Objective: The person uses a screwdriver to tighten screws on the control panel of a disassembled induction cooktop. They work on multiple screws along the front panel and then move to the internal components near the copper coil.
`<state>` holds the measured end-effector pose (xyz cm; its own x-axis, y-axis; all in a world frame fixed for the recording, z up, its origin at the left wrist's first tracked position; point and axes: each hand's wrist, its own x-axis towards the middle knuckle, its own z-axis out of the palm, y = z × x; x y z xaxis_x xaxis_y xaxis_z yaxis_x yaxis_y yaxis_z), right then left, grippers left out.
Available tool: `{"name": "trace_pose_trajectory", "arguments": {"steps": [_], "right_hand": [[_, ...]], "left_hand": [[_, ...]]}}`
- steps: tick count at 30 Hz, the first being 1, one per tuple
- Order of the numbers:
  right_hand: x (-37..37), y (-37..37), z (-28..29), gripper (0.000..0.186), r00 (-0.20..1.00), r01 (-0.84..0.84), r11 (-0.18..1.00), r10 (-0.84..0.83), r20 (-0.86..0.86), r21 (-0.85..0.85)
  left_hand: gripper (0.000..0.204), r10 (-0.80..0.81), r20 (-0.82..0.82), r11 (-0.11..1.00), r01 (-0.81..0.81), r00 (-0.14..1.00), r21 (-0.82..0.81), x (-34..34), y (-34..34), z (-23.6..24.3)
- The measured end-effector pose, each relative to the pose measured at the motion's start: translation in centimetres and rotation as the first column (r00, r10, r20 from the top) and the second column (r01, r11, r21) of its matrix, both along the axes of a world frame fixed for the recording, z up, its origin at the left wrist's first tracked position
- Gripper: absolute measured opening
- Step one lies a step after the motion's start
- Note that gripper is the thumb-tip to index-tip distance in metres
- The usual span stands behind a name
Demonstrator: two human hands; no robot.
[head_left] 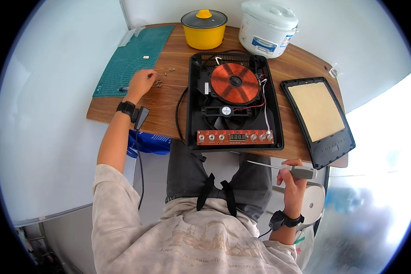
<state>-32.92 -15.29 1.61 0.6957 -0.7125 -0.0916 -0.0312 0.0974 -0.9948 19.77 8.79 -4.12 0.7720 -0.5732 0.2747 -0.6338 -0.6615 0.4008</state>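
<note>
Right grip (291, 178) is wrapped around the handle of a screwdriver (302, 172), thin shank pointing left of the fingers. I judge it light and stiff, surest by that thick handle; the shank would twist in my hold. Left grip (143, 84) bends over the worktop (169, 98); I can't tell whether it pinches anything. Just right of it lie small metal screws (158, 84), likely hard, slippery and easily dropped, so I'd pinch them singly. Ahead and left of the right grip sits the opened black housing (275, 114); its copper coil (224, 82) and red circuit board (233, 142) look fragile, so I'd take its rigid outer rim.
</note>
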Motion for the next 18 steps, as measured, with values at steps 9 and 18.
{"name": "trace_pose_trajectory", "arguments": {"steps": [9,18], "right_hand": [[-0.2,-0.1,-0.6,0.018,0.999,0.003,1.0,-0.004,0.035,0.03],[-1.3,-0.9,-0.4,0.019,0.998,0.058,0.998,-0.058,0.026,0.006]], "left_hand": [[0.028,-0.115,-0.081,0.992,0.11,0.99,-0.06,-10.0,-0.5,3.3],[0.011,-0.531,0.082,0.831,0.537,0.844,-0.144,-24.7,-5.4,8.0]]}}
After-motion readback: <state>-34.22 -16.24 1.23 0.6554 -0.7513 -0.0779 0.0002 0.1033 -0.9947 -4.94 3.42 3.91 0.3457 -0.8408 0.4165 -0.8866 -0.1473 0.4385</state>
